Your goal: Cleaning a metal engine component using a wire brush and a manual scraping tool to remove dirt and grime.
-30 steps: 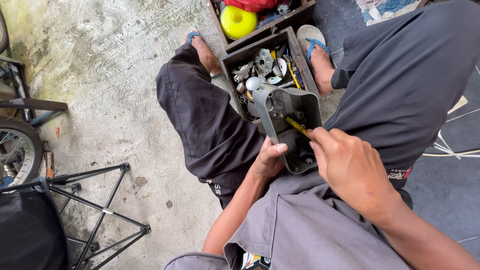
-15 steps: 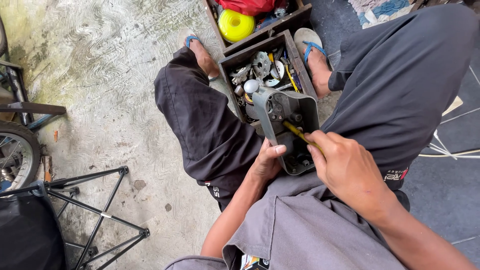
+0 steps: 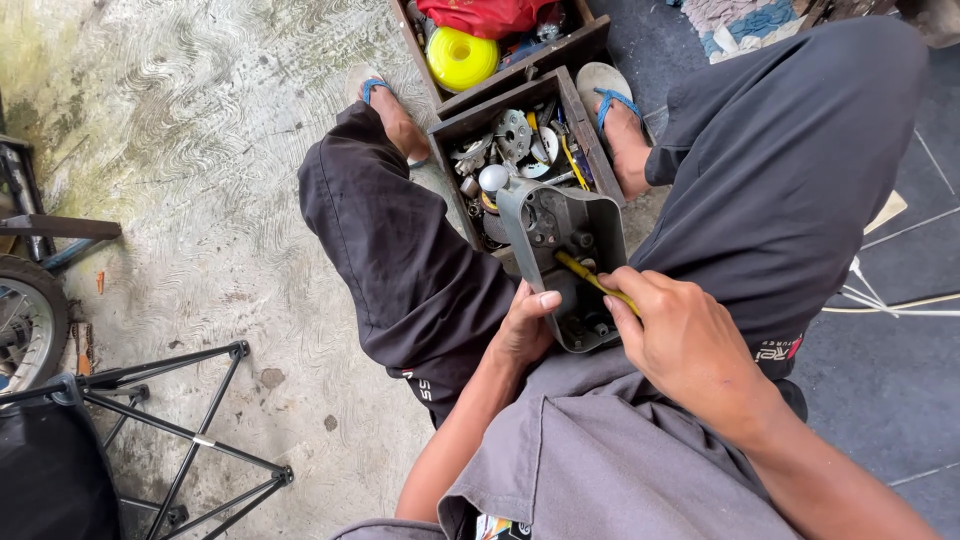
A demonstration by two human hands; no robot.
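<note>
Little has shifted in the past second: the grey metal housing (image 3: 565, 255) stays propped between the seated person's knees, and the yellow-handled tool (image 3: 592, 281) has only edged slightly inside it. The right hand (image 3: 680, 335) is closed around the tool's handle, its tip resting in the open cavity of the housing. The left hand (image 3: 522, 328) grips the housing's near left edge, thumb pressed against the rim, steadying it against the dark trouser leg (image 3: 400, 250).

Just beyond the housing, on the concrete floor (image 3: 200, 120), stands a dark wooden box (image 3: 580, 105) filled with loose metal parts, discs and a round silver knob. Directly behind that box sits a second wooden tray (image 3: 580, 40) holding a bright yellow spool (image 3: 462, 57) and a crumpled red package (image 3: 490, 14). Either side of the box, the person's feet rest in blue-strapped sandals (image 3: 607, 92).

Left of the housing, well apart, a black folding metal frame (image 3: 190, 430) lies on the floor, with part of a tyred wheel (image 3: 28, 320) at the picture's edge. Right of the housing, dark floor tiles (image 3: 890, 380) begin, and a patterned rag (image 3: 745, 18) lies at the top.
</note>
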